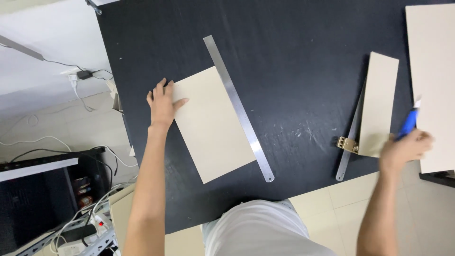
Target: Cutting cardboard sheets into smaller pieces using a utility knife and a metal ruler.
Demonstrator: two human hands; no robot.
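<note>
Two hands: both at work over a black table [294, 57], seen from the head camera only.
Left hand [162, 105]: flat and spread wide, pressing the upper left corner of a cream card sheet [213, 125]; it grips nothing.
Right hand [405, 147]: closed around a blue knife [408, 124], its tip pointing up and away; it hovers near the table's right edge.
Card sheet: lies tilted near the middle-left of the table, its long right edge just beside a long steel ruler [239, 109], seemingly touching it, though the view is too coarse to be sure.
Rulers, counted: two, the long one by the sheet and a second steel ruler [350, 142] further right, partly under a narrow card strip [378, 104].
Card pieces, counted: three, namely the sheet, the narrow strip and a large board [433, 80] at the far right edge.
Small part: one tan bracket-like piece [347, 144] beside the second ruler; its kind is unclear.
Risk, blade: the knife is held in the air close to the strip and board, so a careless swing could nick them or the arm.
Risk, sheet: only one corner is pinned, so a sideways push could pivot it away from the ruler.
</note>
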